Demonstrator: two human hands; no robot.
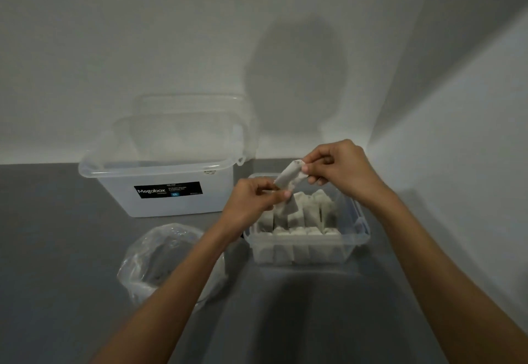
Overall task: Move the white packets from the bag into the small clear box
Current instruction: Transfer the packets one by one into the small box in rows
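A small clear box (360, 235) stands on the grey surface right of centre, with several white packets (310, 212) standing upright in rows inside it. Above its far left corner, my left hand (251, 202) and my right hand (337, 168) both pinch one white packet (290, 176), held tilted between them. The left fingers grip its lower end and the right fingers its upper end. A crumpled clear plastic bag (160, 260) lies open at the lower left, partly hidden by my left forearm.
A large clear tub (160, 175) with a black "Megabox" label stands at the back left against the wall, a clear lid leaning behind it. White walls close off the back and the right side.
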